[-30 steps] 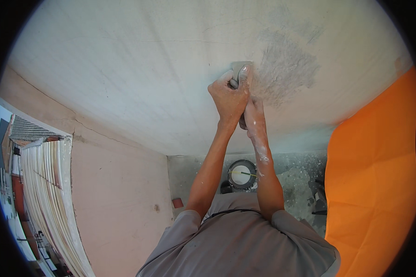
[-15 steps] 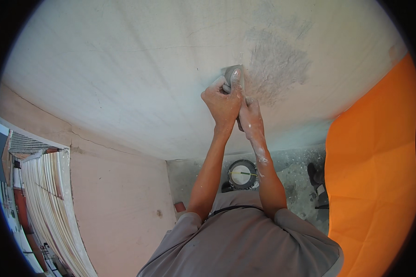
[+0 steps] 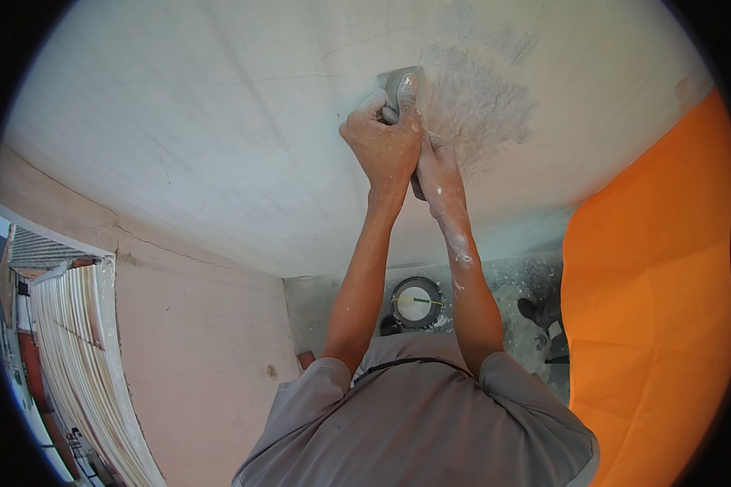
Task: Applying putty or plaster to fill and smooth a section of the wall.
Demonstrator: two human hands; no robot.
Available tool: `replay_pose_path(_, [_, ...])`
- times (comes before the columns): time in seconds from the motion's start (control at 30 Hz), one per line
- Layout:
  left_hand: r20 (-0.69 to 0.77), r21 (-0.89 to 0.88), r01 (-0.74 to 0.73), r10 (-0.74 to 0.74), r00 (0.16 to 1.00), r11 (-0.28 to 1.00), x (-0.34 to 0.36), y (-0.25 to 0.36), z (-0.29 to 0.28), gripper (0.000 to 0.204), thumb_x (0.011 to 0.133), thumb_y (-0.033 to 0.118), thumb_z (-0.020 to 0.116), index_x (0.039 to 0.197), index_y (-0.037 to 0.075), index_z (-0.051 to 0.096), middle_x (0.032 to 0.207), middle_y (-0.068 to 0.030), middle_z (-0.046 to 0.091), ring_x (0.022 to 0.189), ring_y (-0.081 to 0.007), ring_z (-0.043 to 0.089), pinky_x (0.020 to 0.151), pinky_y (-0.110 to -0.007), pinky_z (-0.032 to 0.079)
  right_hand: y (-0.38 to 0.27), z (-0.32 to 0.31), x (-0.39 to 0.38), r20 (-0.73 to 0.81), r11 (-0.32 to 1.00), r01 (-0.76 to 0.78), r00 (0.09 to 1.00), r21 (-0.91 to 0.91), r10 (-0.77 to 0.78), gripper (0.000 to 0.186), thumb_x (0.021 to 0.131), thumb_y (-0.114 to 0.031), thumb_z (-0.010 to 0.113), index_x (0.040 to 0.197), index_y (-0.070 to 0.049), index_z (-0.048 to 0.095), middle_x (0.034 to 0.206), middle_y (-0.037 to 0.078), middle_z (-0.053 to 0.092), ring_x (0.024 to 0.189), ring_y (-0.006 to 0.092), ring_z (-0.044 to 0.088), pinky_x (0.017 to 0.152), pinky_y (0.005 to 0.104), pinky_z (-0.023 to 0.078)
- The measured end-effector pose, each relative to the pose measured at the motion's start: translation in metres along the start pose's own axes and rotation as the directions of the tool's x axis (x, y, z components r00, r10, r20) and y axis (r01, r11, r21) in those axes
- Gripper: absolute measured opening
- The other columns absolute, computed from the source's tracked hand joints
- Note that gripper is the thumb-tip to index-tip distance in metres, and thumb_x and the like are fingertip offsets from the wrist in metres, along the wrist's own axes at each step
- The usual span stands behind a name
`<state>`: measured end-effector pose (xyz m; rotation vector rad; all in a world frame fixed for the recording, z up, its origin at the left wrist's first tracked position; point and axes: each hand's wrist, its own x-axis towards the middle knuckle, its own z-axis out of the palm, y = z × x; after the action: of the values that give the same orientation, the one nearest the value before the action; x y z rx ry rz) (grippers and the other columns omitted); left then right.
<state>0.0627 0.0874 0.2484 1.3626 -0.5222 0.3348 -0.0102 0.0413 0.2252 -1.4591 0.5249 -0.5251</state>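
Both of my hands are raised together against a pale wall. My left hand is closed on a putty knife, its thumb stretched along the grey blade. The blade lies against the wall, left of a rough grey patch. My right hand, dusted with white, is wrapped round the lower part of the same tool, just under the left hand. A dark handle end shows below the right hand's fingers; most of the handle is hidden.
Below my arms a dark round bucket with white material in it stands on the speckled floor. An orange sheet hangs at the right, with a person's dark shoe beside it. A window opening is at the left.
Both hands and the putty knife have moved up the wall and slightly left, alongside the grey patch. The grip looks the same.
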Motion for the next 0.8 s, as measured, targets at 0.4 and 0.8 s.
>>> replay_pose_path(0.4, [-0.003, 0.092, 0.011, -0.011, 1.000, 0.996, -0.003, 0.001, -0.008, 0.049, 0.092, 0.030, 0.078, 0.060, -0.004, 0.062, 0.048, 0.0001, 0.051, 0.049, -0.0060, 0.041, 0.047, -0.027, 0.033, -0.005, 0.001, -0.002, -0.025, 0.997, -0.020, 1.000, -0.070, 0.018, 0.057, 0.106, -0.047, 0.047, 0.074, -0.001, 0.059, 0.054, -0.001, 0.047, 0.043, 0.0102, 0.042, 0.041, 0.0325, 0.032])
replay_pose_path(0.8, [0.051, 0.159, 0.088, -0.097, 0.994, 0.983, -0.020, -0.013, -0.016, 0.053, 0.092, 0.032, 0.078, 0.058, -0.003, 0.060, 0.047, 0.0008, 0.048, 0.050, -0.0058, 0.040, 0.046, -0.028, 0.032, 0.034, 0.006, -0.008, -0.056, 0.990, -0.115, 0.992, -0.080, 0.110, 0.056, 0.106, -0.046, 0.048, 0.074, -0.001, 0.058, 0.054, -0.002, 0.047, 0.043, 0.0089, 0.042, 0.040, 0.0308, 0.032])
